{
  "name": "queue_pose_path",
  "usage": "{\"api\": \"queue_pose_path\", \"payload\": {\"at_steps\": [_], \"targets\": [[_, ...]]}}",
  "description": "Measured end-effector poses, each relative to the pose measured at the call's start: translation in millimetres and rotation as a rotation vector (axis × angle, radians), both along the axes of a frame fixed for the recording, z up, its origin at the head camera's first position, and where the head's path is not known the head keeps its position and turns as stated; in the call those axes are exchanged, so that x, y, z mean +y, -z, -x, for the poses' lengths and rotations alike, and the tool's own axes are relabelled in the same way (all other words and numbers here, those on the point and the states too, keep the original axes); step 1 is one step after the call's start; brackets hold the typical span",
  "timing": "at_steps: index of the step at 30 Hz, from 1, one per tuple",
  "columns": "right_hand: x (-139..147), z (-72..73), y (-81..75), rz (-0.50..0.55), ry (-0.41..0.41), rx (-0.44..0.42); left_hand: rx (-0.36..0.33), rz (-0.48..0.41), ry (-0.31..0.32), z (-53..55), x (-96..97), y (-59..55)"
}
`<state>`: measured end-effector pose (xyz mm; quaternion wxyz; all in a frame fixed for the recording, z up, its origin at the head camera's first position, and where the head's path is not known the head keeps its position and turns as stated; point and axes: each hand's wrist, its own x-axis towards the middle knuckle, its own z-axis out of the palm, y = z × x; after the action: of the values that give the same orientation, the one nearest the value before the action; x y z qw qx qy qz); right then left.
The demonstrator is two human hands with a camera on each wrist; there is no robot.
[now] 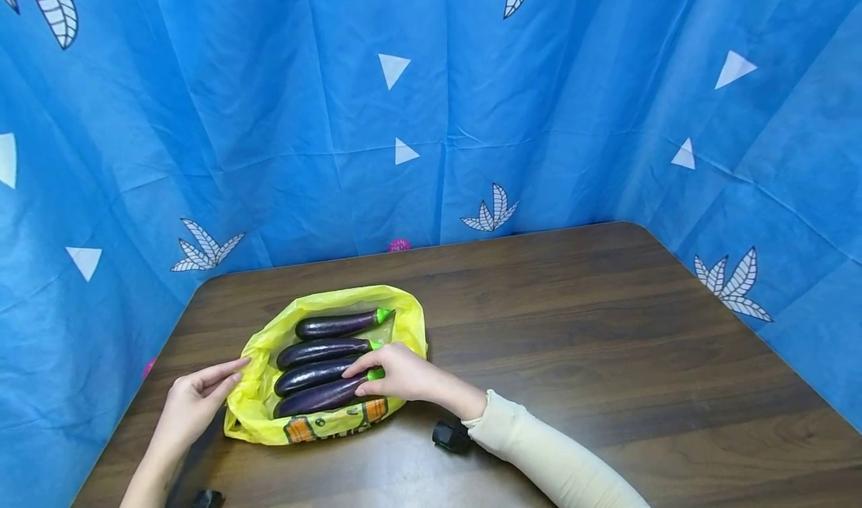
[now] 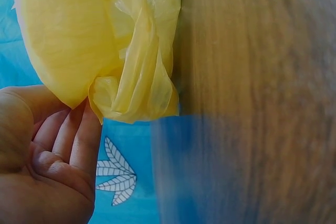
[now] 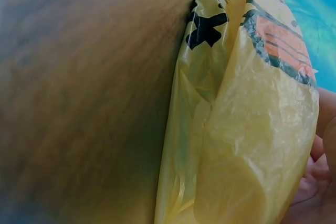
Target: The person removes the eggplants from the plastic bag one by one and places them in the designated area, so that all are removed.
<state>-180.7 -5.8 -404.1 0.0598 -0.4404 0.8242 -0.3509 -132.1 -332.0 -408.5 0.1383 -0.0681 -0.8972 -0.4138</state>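
On the wood-grained bench (image 1: 572, 328): glossy eggplants (image 1: 323, 352)

Four smooth, long ones lie parallel inside a crinkled yellow plastic bag (image 1: 259, 427). My left hand (image 1: 191, 407) pinches its rim; my right hand (image 1: 404, 372) grips the nearest eggplant (image 1: 316, 399) near its stem.

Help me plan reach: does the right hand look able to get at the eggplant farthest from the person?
Probably yes: the yellow bag is open on top and nothing lies over the farthest eggplant. The right hand, now at the nearest eggplant, would likely just pass over those between.
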Motion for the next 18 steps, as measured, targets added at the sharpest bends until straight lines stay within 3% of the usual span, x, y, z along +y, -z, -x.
{"api": "queue_pose_path", "payload": {"at_steps": [18], "targets": [[1,-3.3,-18.5,0.005,0.014,0.024,0.021,-0.005,-0.001,-1.3,0.6,1.0]]}}
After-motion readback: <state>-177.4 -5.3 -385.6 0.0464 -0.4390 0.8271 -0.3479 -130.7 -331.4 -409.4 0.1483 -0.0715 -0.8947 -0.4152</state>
